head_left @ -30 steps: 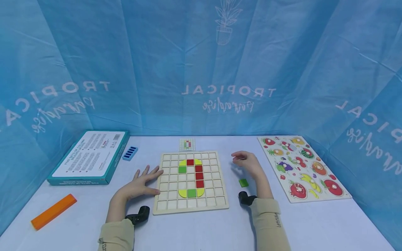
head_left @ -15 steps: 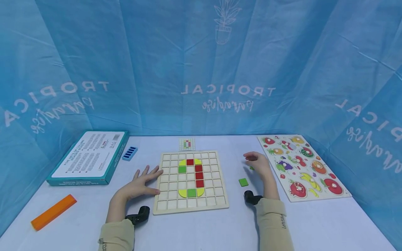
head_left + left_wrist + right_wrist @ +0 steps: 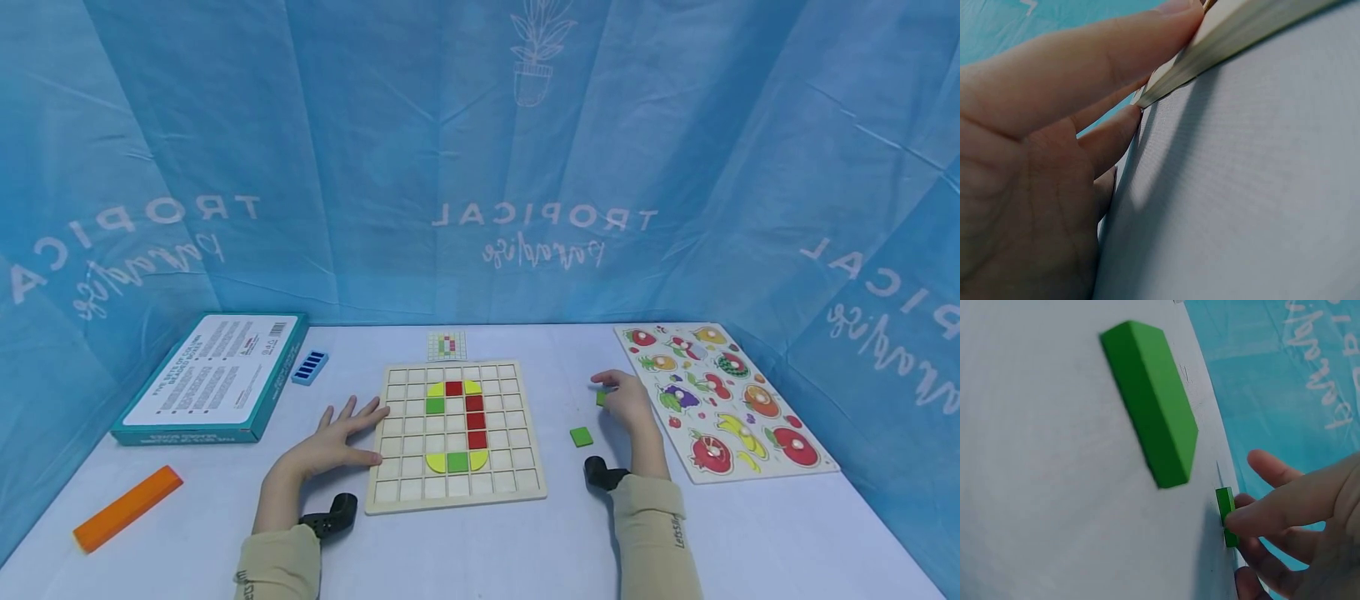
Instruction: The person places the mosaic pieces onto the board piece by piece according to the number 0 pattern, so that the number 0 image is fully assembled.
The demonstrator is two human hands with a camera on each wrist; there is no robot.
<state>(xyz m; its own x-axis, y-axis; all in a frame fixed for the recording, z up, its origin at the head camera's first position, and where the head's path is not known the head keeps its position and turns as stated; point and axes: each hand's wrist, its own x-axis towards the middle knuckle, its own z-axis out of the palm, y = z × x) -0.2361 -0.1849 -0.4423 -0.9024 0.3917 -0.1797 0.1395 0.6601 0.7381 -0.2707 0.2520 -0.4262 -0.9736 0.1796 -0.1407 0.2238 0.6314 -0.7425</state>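
My left hand (image 3: 333, 442) has its fingers spread, with the fingertips and thumb resting on the left edge of a wooden grid board (image 3: 517, 486). Red, green and yellow pieces form a rounded ring on that board, open at part of its left side. On the right, my right hand (image 3: 630, 408) pinches a green square tile (image 3: 1225, 515) between thumb and fingers at the tabletop. A second green tile (image 3: 581, 437) lies nearer the board, looming large in the right wrist view. The left wrist view shows the fingers against the board's side.
Behind the board is a small pattern card (image 3: 447, 346). To the left are a teal box (image 3: 217, 367), a blue piece with dark bars (image 3: 311, 367) and an orange bar (image 3: 128, 508). A fruit puzzle board (image 3: 705, 467) lies at the right. A blue curtain (image 3: 480, 125) hangs behind.
My right hand has moved right, away from the board, and lowered its fingers onto the farther green tile. My left hand has stayed on the board's edge.
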